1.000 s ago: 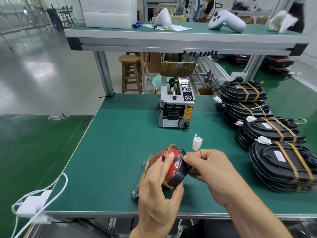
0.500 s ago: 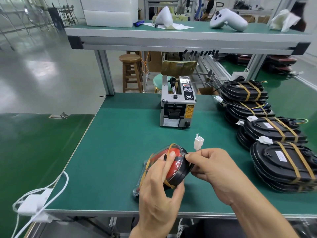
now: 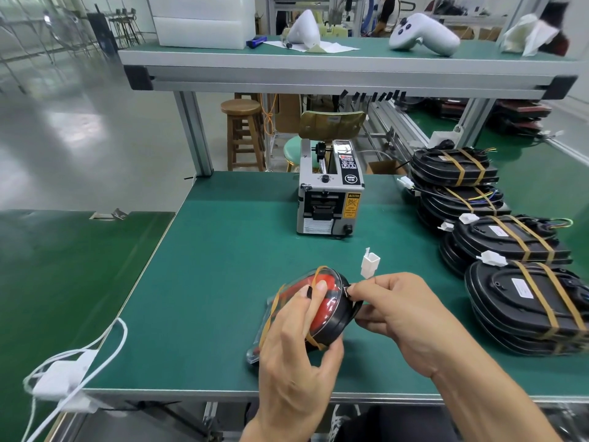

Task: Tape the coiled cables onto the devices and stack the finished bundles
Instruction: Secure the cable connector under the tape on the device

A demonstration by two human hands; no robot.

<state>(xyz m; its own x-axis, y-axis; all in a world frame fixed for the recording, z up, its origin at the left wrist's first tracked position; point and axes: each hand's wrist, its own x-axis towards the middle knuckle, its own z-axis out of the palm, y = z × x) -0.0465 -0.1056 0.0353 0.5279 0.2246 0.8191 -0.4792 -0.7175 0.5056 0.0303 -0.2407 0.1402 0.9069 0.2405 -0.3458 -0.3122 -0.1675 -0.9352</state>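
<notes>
Head view, and the red-and-black round device under a clear plastic cover (image 3: 322, 306) is tipped up on its edge on the green bench mat (image 3: 223, 282), just in front of the grey tape dispenser machine (image 3: 328, 189). The left hand (image 3: 296, 355) wraps it from the near side, fingers curled over the red face, thumb under the lower rim, holding it firmly. The right hand (image 3: 401, 317) sits on the side of the device away from the left hand, thumb and fingertips pinching at the black rim where the cable leaves, and the white plastic connector plug (image 3: 369, 266) sticks up just above those knuckles. Amber tape strips already run across the cover. The device's flat face looks up and away from the dispenser's side, toward the person's left, so the rim under the right hand's pinch is the working edge; my read is that hand does the next pressing or tucking. The stack of black taped bundles (image 3: 522, 301) waits well off to the right of the dispenser, nearer the right hand. Against a second ago, barely anything: both grips unchanged, device in the same spot, connector standing the same way.
</notes>
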